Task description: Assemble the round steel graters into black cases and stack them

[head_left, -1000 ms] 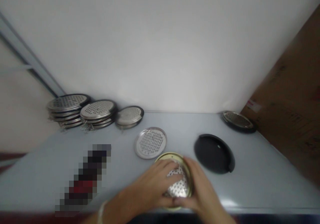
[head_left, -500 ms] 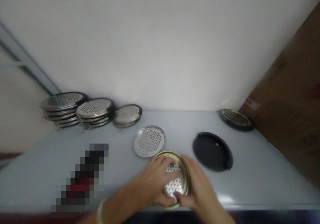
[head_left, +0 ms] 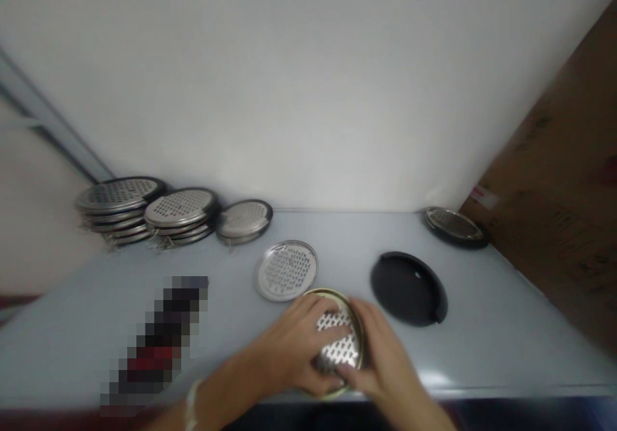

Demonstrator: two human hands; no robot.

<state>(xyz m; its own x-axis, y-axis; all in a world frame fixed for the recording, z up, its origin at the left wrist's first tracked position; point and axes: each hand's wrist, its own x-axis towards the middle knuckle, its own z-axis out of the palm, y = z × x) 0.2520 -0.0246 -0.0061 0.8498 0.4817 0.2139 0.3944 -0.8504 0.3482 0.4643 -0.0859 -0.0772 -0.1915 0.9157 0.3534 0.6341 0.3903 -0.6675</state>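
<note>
At the table's near edge, a round metal grater (head_left: 340, 349) with a gold-coloured rim is between my two hands. My left hand (head_left: 304, 340) lies over its left side, fingers curled across the perforated face. On the right side, my right hand (head_left: 380, 357) wraps the rim, its thumb on the front. My fingers cover much of the grater's left part. Just behind it a round silver grater plate (head_left: 288, 270) lies flat. To the right lies a round black tray (head_left: 405, 290) with a raised rim along part of its edge.
Stacked round graters with black edges stand at the back left, a tall stack (head_left: 118, 196) beside a lower stack (head_left: 180, 209). A single grater (head_left: 245, 219) lies next to them. Another grater (head_left: 456, 225) lies at the back right by a cardboard box (head_left: 554, 180). A pixelated dark object (head_left: 159, 341) is at left.
The grater in my hands has tilted slightly, and less of its gold rim shows. Both hands keep their grip; the other things stay in place, with a small shift of the view.
</note>
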